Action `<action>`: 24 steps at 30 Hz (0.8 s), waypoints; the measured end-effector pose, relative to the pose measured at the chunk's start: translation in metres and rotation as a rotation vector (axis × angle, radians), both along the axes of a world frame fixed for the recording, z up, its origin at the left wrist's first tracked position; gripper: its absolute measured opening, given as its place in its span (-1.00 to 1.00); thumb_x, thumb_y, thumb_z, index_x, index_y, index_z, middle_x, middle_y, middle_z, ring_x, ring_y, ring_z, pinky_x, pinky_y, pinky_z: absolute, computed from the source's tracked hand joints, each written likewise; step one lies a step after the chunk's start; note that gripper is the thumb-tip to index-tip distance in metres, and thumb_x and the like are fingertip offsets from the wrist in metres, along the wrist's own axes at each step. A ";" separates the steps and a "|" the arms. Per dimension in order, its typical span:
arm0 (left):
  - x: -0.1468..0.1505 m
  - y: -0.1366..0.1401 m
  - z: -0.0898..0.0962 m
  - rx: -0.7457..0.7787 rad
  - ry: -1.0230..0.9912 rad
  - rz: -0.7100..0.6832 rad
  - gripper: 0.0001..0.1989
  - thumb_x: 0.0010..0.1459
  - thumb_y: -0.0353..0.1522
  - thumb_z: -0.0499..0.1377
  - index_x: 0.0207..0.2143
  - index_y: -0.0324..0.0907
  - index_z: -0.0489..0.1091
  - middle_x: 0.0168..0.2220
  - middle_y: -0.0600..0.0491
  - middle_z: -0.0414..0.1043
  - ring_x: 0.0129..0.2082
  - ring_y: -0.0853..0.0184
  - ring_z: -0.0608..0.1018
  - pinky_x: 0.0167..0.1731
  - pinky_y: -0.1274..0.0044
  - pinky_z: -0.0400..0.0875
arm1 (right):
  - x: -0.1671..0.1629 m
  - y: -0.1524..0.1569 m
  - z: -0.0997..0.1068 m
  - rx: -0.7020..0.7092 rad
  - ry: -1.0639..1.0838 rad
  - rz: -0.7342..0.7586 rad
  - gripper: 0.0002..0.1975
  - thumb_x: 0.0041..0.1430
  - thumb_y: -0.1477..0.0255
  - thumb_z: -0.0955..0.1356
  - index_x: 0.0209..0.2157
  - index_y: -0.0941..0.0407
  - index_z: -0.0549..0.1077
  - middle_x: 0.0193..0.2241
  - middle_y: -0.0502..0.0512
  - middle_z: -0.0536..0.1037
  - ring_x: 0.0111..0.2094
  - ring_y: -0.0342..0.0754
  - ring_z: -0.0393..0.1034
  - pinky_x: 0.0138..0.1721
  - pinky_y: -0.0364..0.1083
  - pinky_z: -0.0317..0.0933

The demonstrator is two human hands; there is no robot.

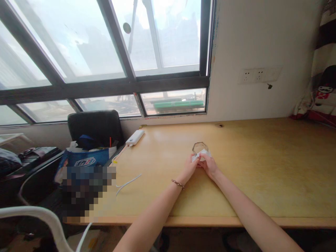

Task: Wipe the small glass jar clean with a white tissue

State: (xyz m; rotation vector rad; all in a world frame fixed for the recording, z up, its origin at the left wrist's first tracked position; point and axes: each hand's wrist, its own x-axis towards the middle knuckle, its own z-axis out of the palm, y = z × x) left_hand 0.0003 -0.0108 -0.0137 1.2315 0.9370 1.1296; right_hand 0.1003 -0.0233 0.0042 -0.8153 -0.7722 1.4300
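Over the middle of the wooden table, my left hand (190, 167) and my right hand (209, 164) meet with their fingers closed. Between them is a small, crumpled white tissue (205, 153), pinched by both hands; whether it is paper or cloth is hard to tell. Just beyond the fingertips shows a thin, dark-edged, angular ring (200, 142), its inside showing the table's colour. Its near side is hidden by the tissue and fingers, so I cannot tell its kind or whether the hands grip it too. A braided bracelet (178, 184) circles my left wrist.
A white power bank (135, 138) with a white cable (128, 181) lies at the left of the table (275, 164). Beyond that edge, a blue bag (86, 157) sits on a black chair (94, 126). Wall sockets (253, 75) are at the back right.
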 end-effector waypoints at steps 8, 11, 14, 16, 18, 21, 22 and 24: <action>-0.003 -0.009 0.017 0.023 -0.242 -0.006 -0.63 -0.06 -0.28 0.16 -0.19 -0.23 0.23 -0.16 -0.08 0.34 -0.21 0.26 0.43 -0.27 0.43 0.38 | -0.001 0.000 0.002 0.131 -0.282 0.004 -0.72 -0.11 0.36 0.32 -0.27 0.11 0.40 -0.30 0.04 0.48 -0.24 0.00 0.34 -0.22 -0.06 0.23; -0.009 -0.004 0.016 0.072 -0.178 0.105 -0.60 -0.12 -0.33 0.19 -0.17 -0.23 0.23 -0.21 -0.06 0.37 -0.25 0.27 0.44 -0.32 0.46 0.39 | -0.005 -0.002 0.004 0.228 -0.421 -0.017 -0.64 -0.16 0.36 0.36 -0.22 0.11 0.38 -0.28 0.05 0.47 -0.19 0.01 0.31 -0.14 -0.04 0.18; -0.012 0.004 0.012 0.124 -0.100 0.188 -0.58 -0.18 -0.41 0.19 -0.18 -0.25 0.24 -0.26 -0.04 0.39 -0.31 0.31 0.45 -0.36 0.51 0.38 | -0.006 -0.001 0.003 0.262 -0.606 -0.116 -0.61 -0.16 0.30 0.36 -0.22 0.12 0.36 -0.29 0.08 0.46 -0.21 0.02 0.30 -0.15 -0.02 0.17; -0.013 0.007 0.009 0.143 -0.047 0.226 -0.60 -0.20 -0.44 0.19 -0.21 -0.27 0.24 -0.30 -0.02 0.40 -0.35 0.34 0.45 -0.36 0.53 0.37 | -0.004 0.000 0.002 0.299 -0.744 -0.187 -0.60 -0.14 0.27 0.35 -0.21 0.14 0.34 -0.28 0.10 0.44 -0.22 0.01 0.29 -0.16 -0.02 0.17; -0.014 0.009 0.008 0.157 0.027 0.253 -0.60 -0.22 -0.46 0.19 -0.23 -0.27 0.23 -0.34 0.00 0.40 -0.39 0.37 0.45 -0.38 0.56 0.35 | -0.001 0.000 0.003 0.342 -0.870 -0.234 -0.60 -0.12 0.24 0.34 -0.22 0.15 0.34 -0.28 0.11 0.43 -0.24 0.00 0.29 -0.18 -0.03 0.16; -0.018 0.008 0.011 0.203 0.245 0.296 -0.64 -0.21 -0.45 0.20 -0.27 -0.26 0.24 -0.39 0.04 0.40 -0.44 0.39 0.44 -0.45 0.59 0.31 | 0.003 -0.003 0.007 0.340 -0.980 -0.237 -0.63 -0.09 0.20 0.32 -0.27 0.15 0.34 -0.36 0.10 0.45 -0.33 -0.03 0.32 -0.29 -0.09 0.19; -0.020 0.007 0.014 0.235 0.338 0.312 -0.69 -0.19 -0.43 0.20 -0.31 -0.25 0.26 -0.42 0.05 0.39 -0.46 0.40 0.43 -0.47 0.60 0.29 | 0.004 -0.004 0.009 0.330 -1.001 -0.233 -0.63 -0.09 0.18 0.31 -0.29 0.15 0.34 -0.39 0.09 0.45 -0.38 -0.05 0.32 -0.34 -0.11 0.19; -0.024 0.005 0.020 0.325 0.511 0.319 -0.83 -0.13 -0.40 0.16 -0.41 -0.25 0.29 -0.49 0.07 0.38 -0.50 0.41 0.41 -0.52 0.62 0.24 | 0.004 -0.007 0.011 0.312 -1.041 -0.237 -0.62 -0.11 0.14 0.31 -0.34 0.15 0.35 -0.46 0.07 0.46 -0.45 -0.07 0.32 -0.42 -0.15 0.17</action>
